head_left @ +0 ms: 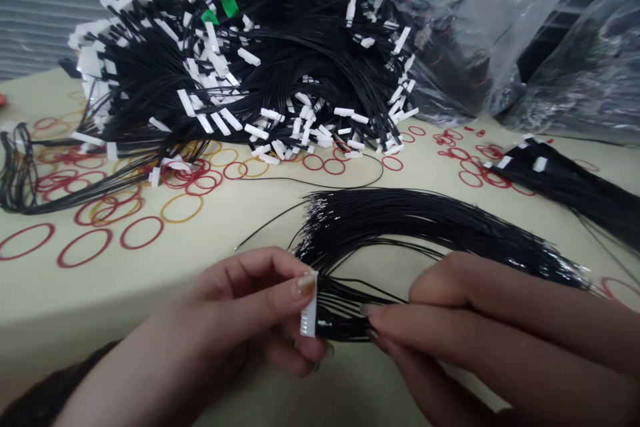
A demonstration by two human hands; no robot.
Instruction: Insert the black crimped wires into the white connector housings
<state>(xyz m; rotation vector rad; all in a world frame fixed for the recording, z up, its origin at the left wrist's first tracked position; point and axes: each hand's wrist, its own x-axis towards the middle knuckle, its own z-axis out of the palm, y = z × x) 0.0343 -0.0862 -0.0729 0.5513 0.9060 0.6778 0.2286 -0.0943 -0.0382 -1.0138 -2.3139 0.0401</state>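
Note:
Between thumb and fingers, my left hand point(265, 307) pinches a white connector housing point(309, 320), held upright near the front of the table. Several thin black wires point(345, 297) run out of its right side. My right hand point(465, 327) is closed, its thumb and fingertips pinching black wire a short way right of the housing; exactly how many wires it grips is hidden. Just behind both hands lies a curved bundle of loose black wires point(425, 213) with bare shiny metal terminals at both ends.
A large heap of black cables point(280, 47) with white connectors fills the back. Red and yellow rubber bands point(143, 232) are scattered at left and centre. Clear plastic bags point(465, 27) stand at back right, with another black cable bundle point(575, 180) before them.

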